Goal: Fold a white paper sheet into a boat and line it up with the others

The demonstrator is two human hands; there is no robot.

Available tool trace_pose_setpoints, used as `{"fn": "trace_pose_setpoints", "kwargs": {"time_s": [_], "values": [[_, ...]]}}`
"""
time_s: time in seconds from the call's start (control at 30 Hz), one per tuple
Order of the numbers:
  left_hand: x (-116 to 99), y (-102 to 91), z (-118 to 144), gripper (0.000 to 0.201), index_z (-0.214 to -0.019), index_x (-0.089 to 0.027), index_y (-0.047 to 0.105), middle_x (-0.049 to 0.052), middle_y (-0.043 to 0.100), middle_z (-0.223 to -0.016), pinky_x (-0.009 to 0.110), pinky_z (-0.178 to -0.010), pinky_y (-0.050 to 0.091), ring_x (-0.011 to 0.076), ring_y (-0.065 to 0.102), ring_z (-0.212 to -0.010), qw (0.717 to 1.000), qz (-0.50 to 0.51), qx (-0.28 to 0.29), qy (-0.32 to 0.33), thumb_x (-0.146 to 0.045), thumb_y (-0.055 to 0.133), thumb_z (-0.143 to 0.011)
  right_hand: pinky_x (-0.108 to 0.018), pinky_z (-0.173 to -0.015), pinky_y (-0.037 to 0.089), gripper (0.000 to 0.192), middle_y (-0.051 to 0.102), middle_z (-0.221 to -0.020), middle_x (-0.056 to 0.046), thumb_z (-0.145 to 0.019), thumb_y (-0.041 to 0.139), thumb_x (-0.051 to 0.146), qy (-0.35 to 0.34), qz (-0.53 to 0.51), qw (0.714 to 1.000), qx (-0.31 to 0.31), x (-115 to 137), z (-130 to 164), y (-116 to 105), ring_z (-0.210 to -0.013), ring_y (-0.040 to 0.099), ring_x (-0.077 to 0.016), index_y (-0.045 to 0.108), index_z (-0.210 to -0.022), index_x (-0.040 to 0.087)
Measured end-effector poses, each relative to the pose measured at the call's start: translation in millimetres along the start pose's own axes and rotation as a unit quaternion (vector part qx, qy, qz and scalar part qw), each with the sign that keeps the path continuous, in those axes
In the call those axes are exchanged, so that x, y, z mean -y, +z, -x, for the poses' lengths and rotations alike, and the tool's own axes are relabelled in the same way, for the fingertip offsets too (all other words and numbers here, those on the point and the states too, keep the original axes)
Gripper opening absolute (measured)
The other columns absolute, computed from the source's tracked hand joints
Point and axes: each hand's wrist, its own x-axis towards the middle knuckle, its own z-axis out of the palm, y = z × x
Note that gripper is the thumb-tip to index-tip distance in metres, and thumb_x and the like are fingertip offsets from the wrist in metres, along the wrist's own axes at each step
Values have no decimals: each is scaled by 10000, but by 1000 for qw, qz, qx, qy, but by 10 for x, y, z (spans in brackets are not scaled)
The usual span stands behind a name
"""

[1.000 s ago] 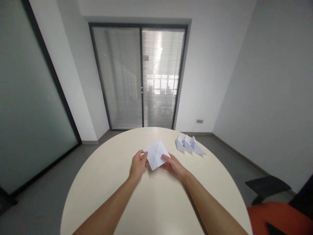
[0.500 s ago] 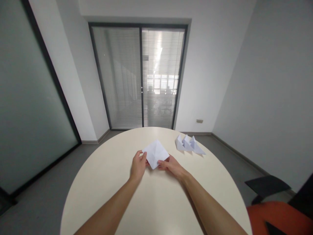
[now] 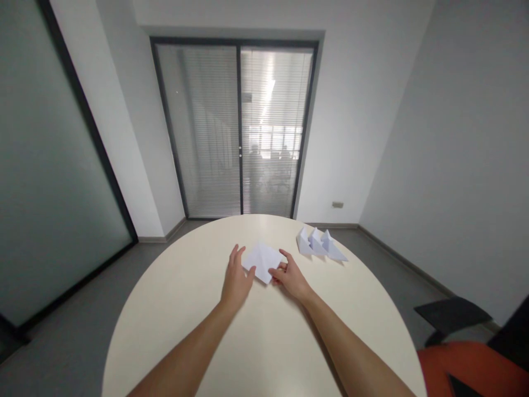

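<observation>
A folded sheet of white paper [image 3: 263,260], diamond-shaped with a crease down its middle, lies low over the table between my hands. At its left edge is my left hand [image 3: 238,278], open, with the thumb near the lower left edge and the fingers spread beyond the left corner. My right hand [image 3: 290,277] pinches the lower right edge between thumb and fingers, its index finger raised past the right corner. Several folded white paper shapes with upright points [image 3: 318,244] stand in a row at the far right of the table.
The round cream table [image 3: 185,331] fills the lower middle. An orange and black chair [image 3: 471,366] stands close on the right. Behind the table is a glass door [image 3: 198,138] with blinds.
The paper has come down flatter and turned slightly. My left hand has loosened from its left corner and spread its fingers. The right index finger has lifted.
</observation>
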Motion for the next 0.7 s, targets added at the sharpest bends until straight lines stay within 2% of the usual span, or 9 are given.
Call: {"fn": "trace_pose_setpoints", "kwargs": {"time_s": [0.1,0.2,0.3,0.37,0.43,0.5,0.57,0.63,0.7], "values": [[12,8,57,369,-1224,-215,609,136,509,-1450,524,-1117,394,294,465,-1354,990,-86,70,89,-206,618,-856,-260,-502,459,868,601,-741,65,-659,747,346,-18,62,998,-24,-86,-35,-4,-536,583,-138,303,-1396,231],[-32,28,120,294,-1181,-200,664,140,616,-1345,499,-1071,447,279,577,-1249,970,-119,187,104,-224,508,-934,-272,-543,481,766,635,-909,7,-690,705,285,-43,151,986,-49,-134,-49,-25,-568,591,-125,366,-1375,229],[-89,21,151,332,-1227,-195,660,149,619,-1342,512,-1079,426,291,571,-1260,950,-155,248,108,-238,484,-948,-337,-672,526,691,652,-1061,-82,-724,666,225,-69,264,959,-77,-112,-31,-54,-657,616,-155,432,-1373,189],[-120,-3,150,345,-1244,-200,655,148,606,-1358,529,-1085,406,300,553,-1280,942,-176,262,113,-239,493,-942,-399,-832,525,596,609,-1225,-144,-729,653,188,-106,339,930,-95,-67,-10,-73,-842,646,-211,533,-1312,172],[-143,-33,140,346,-1250,-212,653,140,602,-1365,540,-1081,402,302,545,-1287,937,-186,272,114,-245,495,-944,-454,-1000,453,470,507,-1405,-164,-752,636,172,-159,397,898,-100,-18,13,-87,-1111,594,-279,632,-1222,178],[-163,-57,128,342,-1251,-229,653,128,602,-1368,547,-1082,397,300,538,-1293,935,-182,282,118,-247,499,-946,-482,-1108,356,375,474,-1470,-139,-833,585,201,-212,425,878,-64,14,37,-90,-1299,479,-304,676,-1197,197],[-188,-72,116,338,-1245,-252,655,107,600,-1374,544,-1089,391,289,530,-1301,934,-169,291,121,-232,493,-949,-489,-1147,307,358,539,-1432,-118,-927,501,257,-237,434,869,14,21,65,-80,-1351,446,-287,671,-1240,223],[-219,-80,103,349,-1252,-273,649,82,592,-1389,533,-1101,381,274,520,-1312,933,-164,300,113,-213,475,-955,-517,-1161,275,404,542,-1440,-110,-979,430,322,-205,462,859,78,12,101,-58,-1382,424,-290,617,-1327,237],[-254,-86,90,366,-1276,-276,634,64,585,-1400,505,-1115,374,257,512,-1319,928,-175,314,96,-209,459,-962,-567,-1168,225,482,425,-1532,-112,-1001,370,383,-136,517,839,102,7,141,-31,-1444,324,-319,510,-1434,226]]}}
